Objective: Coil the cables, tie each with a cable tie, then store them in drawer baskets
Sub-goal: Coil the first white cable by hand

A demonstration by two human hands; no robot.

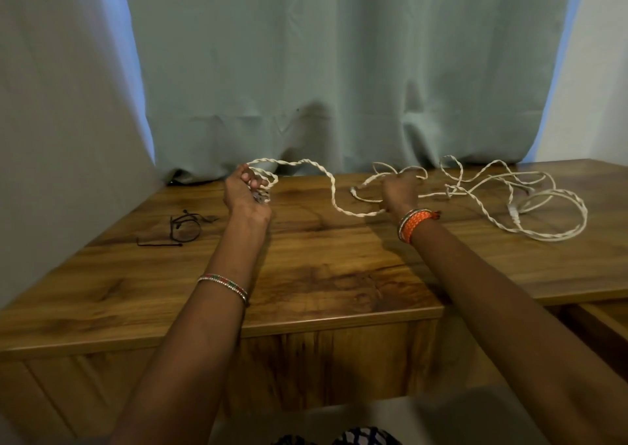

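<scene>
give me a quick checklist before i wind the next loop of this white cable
1. Left hand holds the started coil: ok.
2. Right hand has a grip on the white cable: ok.
3. Span between the hands is free of knots: ok.
4. Rest of the cable on the wooden table is untangled: not ok, loops cross at the right.
5. Black cable ties within reach: ok, lying left of the left hand.
6. Drawer basket ready: cannot tell.

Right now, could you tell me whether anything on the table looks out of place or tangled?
Yes: the white cable sprawls in loose, crossing loops at the table's right, uncoiled. The black cable ties lie scattered at the left.
</scene>
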